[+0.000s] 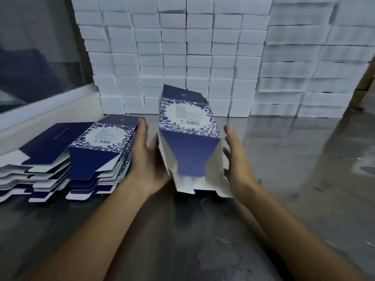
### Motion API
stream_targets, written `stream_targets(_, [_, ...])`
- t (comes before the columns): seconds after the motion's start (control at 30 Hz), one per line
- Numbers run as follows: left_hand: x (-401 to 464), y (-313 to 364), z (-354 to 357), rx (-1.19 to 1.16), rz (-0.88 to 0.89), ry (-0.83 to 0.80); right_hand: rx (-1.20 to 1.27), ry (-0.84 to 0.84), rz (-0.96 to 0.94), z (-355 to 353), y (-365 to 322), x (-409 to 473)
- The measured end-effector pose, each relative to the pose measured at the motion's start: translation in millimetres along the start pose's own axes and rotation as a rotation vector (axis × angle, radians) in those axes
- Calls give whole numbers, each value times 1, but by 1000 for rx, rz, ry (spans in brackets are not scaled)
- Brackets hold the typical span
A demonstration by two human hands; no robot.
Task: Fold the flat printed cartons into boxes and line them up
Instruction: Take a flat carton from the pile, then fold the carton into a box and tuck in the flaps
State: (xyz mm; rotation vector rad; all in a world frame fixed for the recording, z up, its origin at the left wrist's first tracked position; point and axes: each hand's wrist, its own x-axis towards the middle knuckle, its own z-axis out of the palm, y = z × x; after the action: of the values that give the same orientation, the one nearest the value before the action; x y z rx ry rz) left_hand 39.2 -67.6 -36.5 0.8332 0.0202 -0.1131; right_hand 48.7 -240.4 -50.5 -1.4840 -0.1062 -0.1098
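Left hand (pixel 147 157) pressed flat-fingered against the carton (pixel 189 138); right hand (pixel 236 159) spread just beside it, contact unclear.
Carton's lower flaps are motion-blurred at frame centre, between both hands. Flat cartons (pixel 97 151) are stacked at left.

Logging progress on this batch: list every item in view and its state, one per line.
Carton: partly opened, tilted, end flaps unfolded.
Left hand: open, fingers straight against the carton's side.
Right hand: open, beside the carton.
Flat carton stacks: unfolded, piled.
White boxes: stacked behind.
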Motion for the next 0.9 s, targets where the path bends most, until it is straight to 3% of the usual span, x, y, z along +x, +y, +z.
stream_targets(0.17, [2,1,-1,115,15,120,315,17,109,-8,-7,2])
stream_targets(0.33, [5,-9,2,424,84,40,237,-73,9,-6,-4,-3])
stream_targets(0.5, [13,-15,-5,586,182,12,190,11,13,-9,1,2])
stream_targets(0.73, [19,-11,-10,462,217,269,149,159,-35,-17,0,8])
stream_targets(0.9, [22,-13,-12,591,336,389,127,285,-184,-22,4,12])
